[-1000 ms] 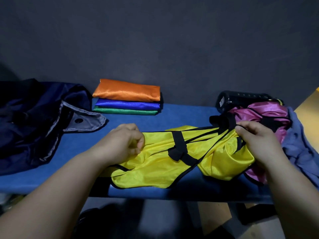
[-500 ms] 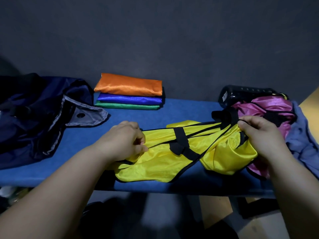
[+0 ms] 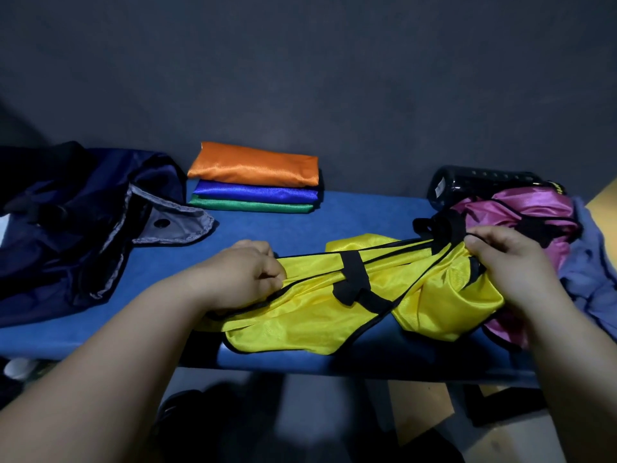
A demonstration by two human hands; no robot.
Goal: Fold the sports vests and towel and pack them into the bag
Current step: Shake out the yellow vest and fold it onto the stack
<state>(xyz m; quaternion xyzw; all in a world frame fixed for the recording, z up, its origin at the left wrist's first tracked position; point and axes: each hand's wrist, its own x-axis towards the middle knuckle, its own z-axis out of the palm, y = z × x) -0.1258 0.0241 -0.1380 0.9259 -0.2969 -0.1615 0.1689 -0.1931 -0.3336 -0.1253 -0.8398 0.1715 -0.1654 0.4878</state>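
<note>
Pinching the yellow vest (image 3: 300,315) at either end, left hand (image 3: 243,275) and right hand (image 3: 510,262) — well apart — stretch it along the near bench (image 3: 334,215) edge. Its right end lies on the pink vest (image 3: 527,208), so a tug may drag that along; slick cloth could slip off. The bag (image 3: 66,228) sits left.

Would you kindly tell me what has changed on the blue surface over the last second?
Nothing has visibly moved; only the view shifted slightly. The left hand and right hand still grip the two ends of the yellow vest, which is stretched between them. The folded stack, bag, pink vest and towel lie as before.
</note>
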